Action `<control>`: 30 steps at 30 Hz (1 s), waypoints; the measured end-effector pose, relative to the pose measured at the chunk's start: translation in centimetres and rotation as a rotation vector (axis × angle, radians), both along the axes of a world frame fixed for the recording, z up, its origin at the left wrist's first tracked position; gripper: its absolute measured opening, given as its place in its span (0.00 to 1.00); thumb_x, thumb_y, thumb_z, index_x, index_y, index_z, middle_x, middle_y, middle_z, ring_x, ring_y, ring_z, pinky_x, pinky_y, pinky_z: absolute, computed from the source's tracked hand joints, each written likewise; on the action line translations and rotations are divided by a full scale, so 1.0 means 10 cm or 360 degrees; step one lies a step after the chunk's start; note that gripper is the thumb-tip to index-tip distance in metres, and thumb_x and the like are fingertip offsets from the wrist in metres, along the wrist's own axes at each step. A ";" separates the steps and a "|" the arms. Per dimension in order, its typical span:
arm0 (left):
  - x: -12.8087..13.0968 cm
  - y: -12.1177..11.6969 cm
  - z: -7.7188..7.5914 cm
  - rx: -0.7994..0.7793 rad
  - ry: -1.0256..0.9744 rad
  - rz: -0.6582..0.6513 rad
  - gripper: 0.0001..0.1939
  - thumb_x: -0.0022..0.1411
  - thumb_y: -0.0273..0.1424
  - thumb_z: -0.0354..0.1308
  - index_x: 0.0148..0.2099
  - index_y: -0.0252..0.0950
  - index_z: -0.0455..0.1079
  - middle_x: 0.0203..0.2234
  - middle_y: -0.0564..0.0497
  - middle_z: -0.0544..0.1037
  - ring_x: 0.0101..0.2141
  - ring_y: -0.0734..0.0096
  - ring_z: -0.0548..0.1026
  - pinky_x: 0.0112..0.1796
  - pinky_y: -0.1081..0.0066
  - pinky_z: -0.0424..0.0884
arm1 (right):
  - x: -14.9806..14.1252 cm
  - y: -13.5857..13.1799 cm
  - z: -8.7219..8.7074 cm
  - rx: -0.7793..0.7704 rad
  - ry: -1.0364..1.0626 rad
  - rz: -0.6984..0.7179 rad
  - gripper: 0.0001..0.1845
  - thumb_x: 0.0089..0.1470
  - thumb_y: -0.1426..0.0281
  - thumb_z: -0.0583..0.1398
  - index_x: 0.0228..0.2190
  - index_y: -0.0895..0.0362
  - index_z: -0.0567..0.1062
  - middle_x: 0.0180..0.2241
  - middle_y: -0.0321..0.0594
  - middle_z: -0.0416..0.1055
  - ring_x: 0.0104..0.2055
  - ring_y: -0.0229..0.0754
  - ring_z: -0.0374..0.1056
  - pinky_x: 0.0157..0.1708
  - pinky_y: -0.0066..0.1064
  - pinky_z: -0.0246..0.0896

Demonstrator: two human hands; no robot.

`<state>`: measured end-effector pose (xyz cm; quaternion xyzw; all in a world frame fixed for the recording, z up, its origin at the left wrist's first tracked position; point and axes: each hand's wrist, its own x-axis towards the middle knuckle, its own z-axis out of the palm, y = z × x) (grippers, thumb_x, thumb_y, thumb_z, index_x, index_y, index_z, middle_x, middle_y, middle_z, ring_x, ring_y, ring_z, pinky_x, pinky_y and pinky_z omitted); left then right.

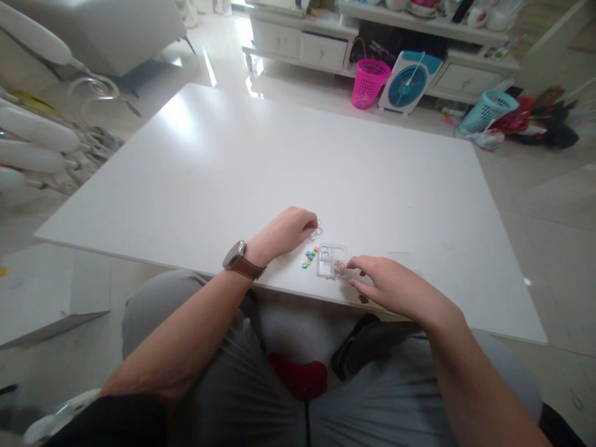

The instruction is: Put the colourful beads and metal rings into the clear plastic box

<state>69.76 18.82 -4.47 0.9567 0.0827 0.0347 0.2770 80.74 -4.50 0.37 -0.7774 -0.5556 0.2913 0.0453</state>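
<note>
A small clear divided box [332, 248] lies near the table's front edge. One compartment holds a bunch of gold-coloured rings [339, 267], and another holds silvery rings [325, 252]. My left hand [294, 226] is closed beyond the box, its fingertips beside a few thin metal rings [313, 236] on the table; what it pinches is hidden. My right hand [388, 282] is at the box's right side, thumb and fingers apart with nothing visible between them. Left of the box lie small colourful pieces [309, 256]. A dark little piece [363, 298] sits beneath my right hand.
A clear flat lid-like piece [401, 259] lies right of the box on the white table [261, 155]. Beyond the table stand a pink basket [370, 84], a blue-and-white fan [410, 82] and a teal basket [488, 112]. White chair parts [37, 136] border the left side.
</note>
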 end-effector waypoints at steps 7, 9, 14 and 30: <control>0.05 -0.22 -0.02 -0.0037 -0.0044 -0.0232 0.10 0.63 0.24 0.52 0.36 0.35 0.76 0.35 0.47 0.78 0.35 0.70 0.73 0.40 0.69 0.68 | -0.02 0.03 0.02 0.0004 0.0020 0.0017 0.12 0.61 0.67 0.56 0.44 0.55 0.75 0.42 0.45 0.77 0.42 0.47 0.72 0.41 0.33 0.61; 0.05 -0.25 -0.04 -0.0021 -0.0019 -0.0258 0.11 0.63 0.24 0.52 0.36 0.35 0.77 0.36 0.47 0.77 0.35 0.70 0.73 0.39 0.69 0.68 | -0.03 0.03 0.02 0.0016 0.0035 0.0030 0.11 0.61 0.68 0.57 0.44 0.55 0.75 0.42 0.44 0.77 0.41 0.46 0.72 0.40 0.32 0.61; 0.05 -0.26 -0.05 0.0007 0.0037 -0.0254 0.12 0.63 0.24 0.52 0.40 0.35 0.77 0.38 0.46 0.77 0.35 0.69 0.73 0.39 0.69 0.67 | -0.02 0.01 0.01 0.0017 0.0048 0.0025 0.11 0.60 0.68 0.57 0.44 0.54 0.75 0.42 0.43 0.77 0.41 0.46 0.72 0.40 0.32 0.61; -0.11 0.33 0.05 0.0235 0.0248 0.0278 0.12 0.56 0.24 0.55 0.41 0.35 0.78 0.35 0.46 0.80 0.35 0.67 0.74 0.39 0.67 0.68 | -0.01 0.00 0.00 0.0018 0.0000 0.0036 0.14 0.62 0.65 0.55 0.47 0.55 0.75 0.45 0.45 0.77 0.44 0.47 0.72 0.43 0.33 0.62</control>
